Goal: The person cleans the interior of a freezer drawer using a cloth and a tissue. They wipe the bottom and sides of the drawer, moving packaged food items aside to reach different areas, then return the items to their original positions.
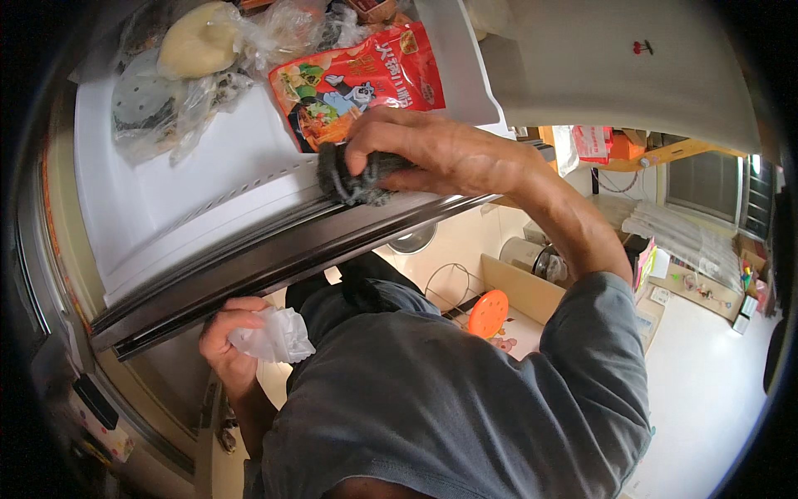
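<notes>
My right hand [436,150] grips a dark grey cloth [355,178], bunched up against the front rim of a pulled-out white refrigerator drawer [243,137]. Just beyond its fingers lies a red food packet [374,81] with a cartoon figure and printed writing. Lower down, my left hand [230,337] holds a crumpled piece of thin white plastic or paper [274,335]. That hand is close below the drawer's dark front panel [249,280]; whether it touches the panel I cannot tell.
Bagged food, including a pale yellow item [196,40], fills the drawer's far side. Beneath the panel, on my right, are an orange perforated disc [488,314], a wire stand [452,284] and a metal pot [523,254]. A wooden shelf [679,153] stands further right.
</notes>
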A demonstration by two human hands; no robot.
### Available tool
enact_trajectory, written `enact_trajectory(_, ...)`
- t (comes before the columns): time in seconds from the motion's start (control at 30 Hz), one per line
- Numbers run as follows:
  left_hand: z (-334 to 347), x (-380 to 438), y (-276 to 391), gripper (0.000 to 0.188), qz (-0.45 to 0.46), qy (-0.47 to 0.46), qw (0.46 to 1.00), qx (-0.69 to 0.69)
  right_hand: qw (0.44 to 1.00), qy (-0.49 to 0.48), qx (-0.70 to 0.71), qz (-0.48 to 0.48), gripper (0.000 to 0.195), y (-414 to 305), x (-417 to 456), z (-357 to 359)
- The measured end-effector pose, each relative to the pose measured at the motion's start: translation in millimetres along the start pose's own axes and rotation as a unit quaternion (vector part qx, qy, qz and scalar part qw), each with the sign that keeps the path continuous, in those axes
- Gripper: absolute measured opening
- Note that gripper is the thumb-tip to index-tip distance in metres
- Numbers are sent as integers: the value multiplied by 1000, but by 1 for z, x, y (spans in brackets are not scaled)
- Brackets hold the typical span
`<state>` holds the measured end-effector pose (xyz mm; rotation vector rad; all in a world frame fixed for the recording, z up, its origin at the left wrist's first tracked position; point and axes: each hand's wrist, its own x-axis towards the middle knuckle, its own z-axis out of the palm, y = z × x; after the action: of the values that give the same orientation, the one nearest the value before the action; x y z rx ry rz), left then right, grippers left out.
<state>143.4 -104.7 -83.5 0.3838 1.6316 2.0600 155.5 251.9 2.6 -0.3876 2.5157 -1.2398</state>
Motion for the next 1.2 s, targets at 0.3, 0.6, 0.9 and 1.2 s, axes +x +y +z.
enact_trajectory(0.3, -11, -1, -5, 11, 11, -45, 998, 31, 977, 23, -84, 197, 41, 19, -66, -38)
enact_trajectory(0.6, -14, 9, 4, 23, 9, -121, 992, 31, 993, -51, -59, 94, 37, 3, -5, -22)
enact_trajectory(0.9, -17, 13, 2, 29, 39, -156, 986, 36, 983, -86, -133, 97, 44, 4, -4, -30)
enact_trajectory(1.2, -15, 15, 0, 23, 61, -159, 982, 78, 990, -59, -63, -112, 33, -6, 76, 22)
